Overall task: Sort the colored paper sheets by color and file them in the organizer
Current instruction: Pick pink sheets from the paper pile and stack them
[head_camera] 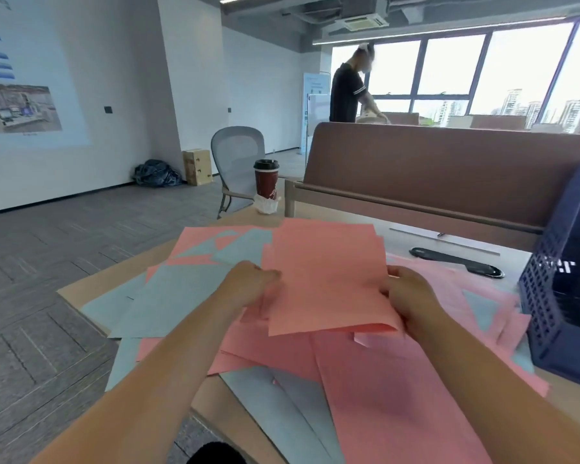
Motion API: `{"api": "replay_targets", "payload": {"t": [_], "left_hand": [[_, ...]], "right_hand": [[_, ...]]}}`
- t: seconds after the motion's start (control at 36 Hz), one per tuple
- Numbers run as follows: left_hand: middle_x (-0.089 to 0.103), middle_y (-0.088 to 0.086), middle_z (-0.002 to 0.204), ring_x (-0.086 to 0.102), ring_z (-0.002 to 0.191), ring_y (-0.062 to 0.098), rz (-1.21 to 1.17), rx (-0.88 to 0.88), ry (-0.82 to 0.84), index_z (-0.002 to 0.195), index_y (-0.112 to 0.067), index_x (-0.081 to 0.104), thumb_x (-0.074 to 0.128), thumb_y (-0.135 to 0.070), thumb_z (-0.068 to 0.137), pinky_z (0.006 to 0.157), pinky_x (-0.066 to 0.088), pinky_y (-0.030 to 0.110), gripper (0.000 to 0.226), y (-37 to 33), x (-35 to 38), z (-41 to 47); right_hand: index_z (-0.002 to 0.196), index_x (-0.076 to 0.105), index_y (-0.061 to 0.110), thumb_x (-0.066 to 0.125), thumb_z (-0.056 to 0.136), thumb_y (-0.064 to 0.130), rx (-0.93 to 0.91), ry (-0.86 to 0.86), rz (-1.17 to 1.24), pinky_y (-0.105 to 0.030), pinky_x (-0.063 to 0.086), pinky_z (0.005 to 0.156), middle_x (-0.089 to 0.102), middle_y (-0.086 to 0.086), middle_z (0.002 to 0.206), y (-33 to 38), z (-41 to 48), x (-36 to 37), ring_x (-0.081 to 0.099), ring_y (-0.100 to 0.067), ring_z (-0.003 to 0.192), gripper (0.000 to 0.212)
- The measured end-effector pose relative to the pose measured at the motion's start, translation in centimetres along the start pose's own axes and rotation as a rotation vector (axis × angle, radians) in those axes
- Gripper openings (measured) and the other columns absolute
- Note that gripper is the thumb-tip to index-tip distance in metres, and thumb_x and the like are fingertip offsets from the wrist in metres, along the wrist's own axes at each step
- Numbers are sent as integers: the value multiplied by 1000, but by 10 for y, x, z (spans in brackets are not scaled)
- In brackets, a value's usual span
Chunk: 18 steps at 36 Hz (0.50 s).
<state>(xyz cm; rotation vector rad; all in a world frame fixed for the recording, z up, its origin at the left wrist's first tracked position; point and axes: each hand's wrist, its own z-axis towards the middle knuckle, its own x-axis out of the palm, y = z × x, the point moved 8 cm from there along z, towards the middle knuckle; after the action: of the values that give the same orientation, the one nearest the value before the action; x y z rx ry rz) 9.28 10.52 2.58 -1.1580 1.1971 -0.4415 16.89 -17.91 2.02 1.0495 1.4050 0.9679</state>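
A small stack of pink sheets (pixel 329 279) is lifted above the desk between both hands. My left hand (pixel 248 283) grips its left edge and my right hand (pixel 406 296) grips its right edge, thumb on top. Underneath lies a loose heap of pink sheets (pixel 382 380) mixed with light blue sheets (pixel 175 296), spread over the wooden desk (pixel 91 283). The dark blue mesh organizer (pixel 563 296) stands at the right edge of the desk, with papers reaching its base.
A red coffee cup with a black lid (pixel 266 179) stands at the desk's far edge beside crumpled white plastic. A brown partition (pixel 449 169) runs along the back. A grey chair (pixel 238 162) stands beyond the desk. Another person (pixel 349 92) works in the distance.
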Motion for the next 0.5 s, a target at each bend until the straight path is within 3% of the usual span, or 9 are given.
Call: {"api": "replay_targets", "payload": {"t": [0.11,0.17,0.22,0.31,0.39,0.47,0.5], "left_hand": [[33,3,58,28,45,15,-65,50,109,76,-11,53,71,-15,82,43,17,18,20,-23,50,-7],[40,2,67,38,57,17,-26,113,131,81,-13,54,68,-9,82,45,21,20,15,-38,76,-11],[45,0,73,44,74,19,-17,156,148,72,-17,52,66,-6,83,52,29,22,20,-52,100,-15],[43,2,64,40,60,19,70,194,162,62,-13,50,64,-5,78,45,27,23,22,-70,129,-22],[33,6,61,28,54,21,114,204,144,60,-10,43,56,-2,75,45,20,27,22,-78,149,-26],[36,10,61,32,55,23,129,173,129,58,-12,40,53,-4,75,49,23,28,23,-77,162,-24],[38,13,60,35,55,24,136,160,130,56,-13,38,53,-6,76,48,23,28,26,-76,165,-23]], "right_hand": [[96,72,19,57,75,-1,-15,-44,-67,-48,60,82,74,-9,92,-11,4,-49,70,-33,88,33],[94,72,19,59,77,1,-18,-62,-127,-42,59,78,74,-8,90,-17,5,-70,70,-31,85,27],[90,72,18,60,79,2,-10,-84,-182,-38,58,75,74,-7,87,-22,7,-90,70,-30,81,23],[87,74,7,63,77,5,25,-89,-257,-37,59,71,75,-13,80,-34,17,-112,71,-31,73,15],[93,69,-8,64,73,3,85,-81,-336,-32,50,63,72,-25,90,-47,26,-123,68,-32,73,24],[78,61,-4,57,77,0,88,-98,-465,-23,39,54,64,-20,80,-50,28,-127,58,-27,66,6],[71,55,3,54,80,0,77,-118,-501,-24,33,50,58,-14,75,-50,29,-127,52,-24,63,9]]}}
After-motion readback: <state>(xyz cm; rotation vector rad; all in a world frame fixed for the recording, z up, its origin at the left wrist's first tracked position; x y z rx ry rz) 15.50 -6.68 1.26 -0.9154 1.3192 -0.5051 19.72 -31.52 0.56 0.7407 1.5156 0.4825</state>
